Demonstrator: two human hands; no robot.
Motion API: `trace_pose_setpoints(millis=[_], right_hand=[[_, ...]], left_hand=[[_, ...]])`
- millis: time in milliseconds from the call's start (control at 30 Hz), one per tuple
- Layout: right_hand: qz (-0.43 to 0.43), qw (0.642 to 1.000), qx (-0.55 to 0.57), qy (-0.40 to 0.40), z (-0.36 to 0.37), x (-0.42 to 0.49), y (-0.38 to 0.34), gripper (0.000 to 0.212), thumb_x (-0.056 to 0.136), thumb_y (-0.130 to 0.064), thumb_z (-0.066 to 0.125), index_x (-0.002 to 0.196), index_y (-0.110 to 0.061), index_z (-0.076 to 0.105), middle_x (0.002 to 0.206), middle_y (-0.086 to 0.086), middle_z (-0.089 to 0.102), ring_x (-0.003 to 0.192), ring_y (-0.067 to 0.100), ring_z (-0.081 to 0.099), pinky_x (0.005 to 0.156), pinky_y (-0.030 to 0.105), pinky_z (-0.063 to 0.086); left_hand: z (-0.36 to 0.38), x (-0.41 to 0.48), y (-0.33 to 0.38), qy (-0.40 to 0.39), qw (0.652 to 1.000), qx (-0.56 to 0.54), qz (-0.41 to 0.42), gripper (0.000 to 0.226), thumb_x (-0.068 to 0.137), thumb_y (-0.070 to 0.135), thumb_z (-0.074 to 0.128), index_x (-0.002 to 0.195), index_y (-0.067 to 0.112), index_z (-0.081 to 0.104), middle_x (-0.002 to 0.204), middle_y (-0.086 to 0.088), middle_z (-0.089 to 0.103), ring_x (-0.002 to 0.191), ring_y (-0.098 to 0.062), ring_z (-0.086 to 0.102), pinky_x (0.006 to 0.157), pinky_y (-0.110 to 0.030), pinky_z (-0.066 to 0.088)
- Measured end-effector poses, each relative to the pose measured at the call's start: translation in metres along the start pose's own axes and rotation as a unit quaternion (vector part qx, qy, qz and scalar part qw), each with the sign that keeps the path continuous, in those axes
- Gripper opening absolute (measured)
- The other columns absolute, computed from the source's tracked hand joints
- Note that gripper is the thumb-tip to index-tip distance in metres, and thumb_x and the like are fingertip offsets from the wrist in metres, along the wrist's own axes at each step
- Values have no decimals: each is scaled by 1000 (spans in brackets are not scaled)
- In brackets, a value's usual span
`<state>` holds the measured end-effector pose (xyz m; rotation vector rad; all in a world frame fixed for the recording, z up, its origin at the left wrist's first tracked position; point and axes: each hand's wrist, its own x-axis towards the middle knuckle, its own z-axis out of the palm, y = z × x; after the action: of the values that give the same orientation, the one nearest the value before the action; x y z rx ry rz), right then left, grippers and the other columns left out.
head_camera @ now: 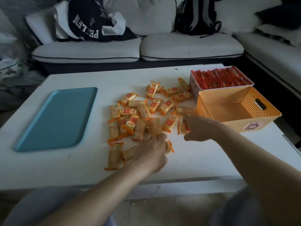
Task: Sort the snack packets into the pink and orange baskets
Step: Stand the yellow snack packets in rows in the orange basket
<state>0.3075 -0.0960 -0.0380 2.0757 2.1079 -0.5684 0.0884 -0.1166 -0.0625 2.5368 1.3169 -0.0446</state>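
Several orange-and-yellow snack packets [141, 111] lie scattered across the middle of the white table [187, 160]. The pink basket [194, 86] at the back right is packed with red packets [219, 78]. In front of it stands the orange basket [216, 100], with nothing visible inside. My left hand [151, 152] rests on the near edge of the pile, fingers closed around a packet [168, 146]. My right hand [197, 128] is just left of the orange basket, pinching a packet [182, 128] between thumb and fingers.
A flat teal tray [57, 118] lies on the table's left half. A grey sofa [138, 49] with a dark garment [91, 22] and a black backpack [198, 15] runs behind the table. My knees show below the near edge.
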Motion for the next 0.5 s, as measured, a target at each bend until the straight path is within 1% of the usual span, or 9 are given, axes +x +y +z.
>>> trace_pose_setpoints(millis=[67, 100, 200, 267, 300, 367, 433, 467, 500], right_hand=[[-3, 998, 54, 25, -2, 16, -3, 73, 89, -25, 67, 149, -15, 28, 124, 4, 60, 98, 17, 57, 78, 30, 53], [-12, 997, 59, 47, -3, 24, -5, 75, 87, -24, 68, 149, -17, 28, 127, 5, 58, 101, 19, 56, 80, 31, 52], [-36, 995, -25, 90, 0, 51, -17, 79, 79, -25, 74, 149, -27, 37, 138, 3, 51, 110, 26, 61, 82, 36, 58], [-44, 991, -95, 83, 8, 60, -25, 77, 79, -24, 75, 148, -29, 41, 142, 0, 42, 108, 25, 60, 77, 35, 59], [-51, 989, -120, 76, 12, 64, -29, 69, 81, -23, 75, 144, -27, 46, 138, -1, 44, 102, 22, 60, 73, 33, 58], [-50, 987, -138, 59, 17, 67, -36, 47, 83, -23, 72, 127, -24, 55, 121, -4, 55, 92, 18, 58, 67, 31, 54], [-30, 988, -142, 56, 16, 68, -39, 38, 83, -28, 73, 117, -24, 58, 108, -5, 60, 92, 18, 61, 68, 31, 54], [-17, 988, -144, 55, 13, 66, -39, 38, 81, -32, 75, 115, -25, 59, 105, -5, 62, 93, 18, 63, 69, 32, 54], [-8, 988, -142, 62, 8, 65, -38, 39, 79, -37, 76, 113, -25, 60, 102, -7, 61, 91, 18, 63, 69, 32, 55]], left_hand=[[-18, -6, -13, -3, 999, -30, -20, 55, 91, 18, 54, 143, 16, 35, 142, -6, 41, 131, -32, 43, 104, -41, 40], [-26, -9, -23, -3, 998, -46, -41, 49, 93, 20, 53, 139, 18, 37, 141, -5, 39, 128, -33, 47, 101, -40, 41], [-36, -20, -62, -12, 992, -54, -114, 37, 93, 31, 53, 126, 21, 41, 134, -6, 39, 116, -37, 54, 89, -40, 44], [-30, -25, -79, -50, 989, 4, -139, 48, 86, 48, 54, 125, 24, 40, 128, -4, 38, 112, -36, 56, 84, -39, 44], [-22, -25, -85, -63, 987, 26, -148, 56, 81, 53, 58, 127, 26, 41, 126, -2, 38, 113, -34, 56, 85, -40, 46], [-7, -22, -87, -66, 987, 32, -143, 68, 75, 55, 68, 133, 26, 44, 132, 1, 42, 122, -28, 54, 93, -40, 49], [5, -17, -87, -51, 992, 9, -113, 66, 80, 46, 73, 137, 24, 49, 144, 1, 45, 135, -23, 45, 103, -37, 44], [6, -16, -85, -40, 994, 9, -98, 61, 83, 42, 72, 137, 24, 51, 146, 2, 47, 137, -21, 44, 105, -35, 43], [4, -16, -83, -24, 995, 15, -94, 56, 83, 40, 70, 135, 26, 54, 144, 3, 50, 135, -21, 47, 102, -36, 46]])
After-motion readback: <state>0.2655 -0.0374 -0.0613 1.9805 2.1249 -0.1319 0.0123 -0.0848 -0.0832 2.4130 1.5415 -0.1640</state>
